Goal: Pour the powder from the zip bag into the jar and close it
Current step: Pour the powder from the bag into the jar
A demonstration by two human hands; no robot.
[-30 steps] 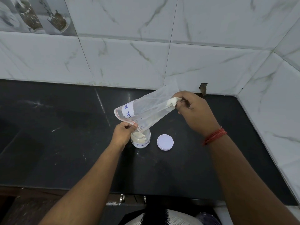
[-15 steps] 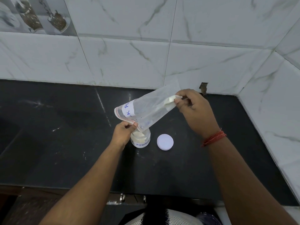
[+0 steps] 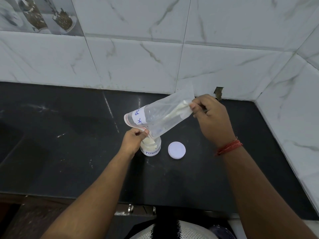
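Surface: a black stone counter [image 3: 69, 152], glossy, with pale specks and smears, running into a corner at 2 o'clock.
Walls: white marble-look tiles [image 3: 138, 62] behind and on the right; a printed tile of jars [image 3: 39, 14] at 11 o'clock; a small dark notch [image 3: 218, 92] where wall meets counter.
Zip bag: the clear zip bag [image 3: 160, 118] is held tilted, mouth down at 7 o'clock over the jar, closed end up at 2 o'clock; a white label with blue lettering sits near the mouth.
Left hand: the left hand [image 3: 133, 141] pinches the red-striped mouth edge of the bag, just beside the jar's rim.
Right hand: the right hand [image 3: 210, 118] pinches the bag's raised end, fingers curled; red threads [image 3: 228, 147] circle the wrist.
Powder: a pale streak of powder [image 3: 174, 111] clings inside the bag near the right fingers; more is heaped in the jar.
Jar: the small clear jar [image 3: 151, 147] stands upright and open, between the forearms, at the centre of the counter.
Lid: the white lid [image 3: 177, 150] lies flat at 3 o'clock from the jar, near but apart.
Hard to make out: the jar's left side is hidden by the left hand; its label reads only partly; the bag's lettering is cut by folds.
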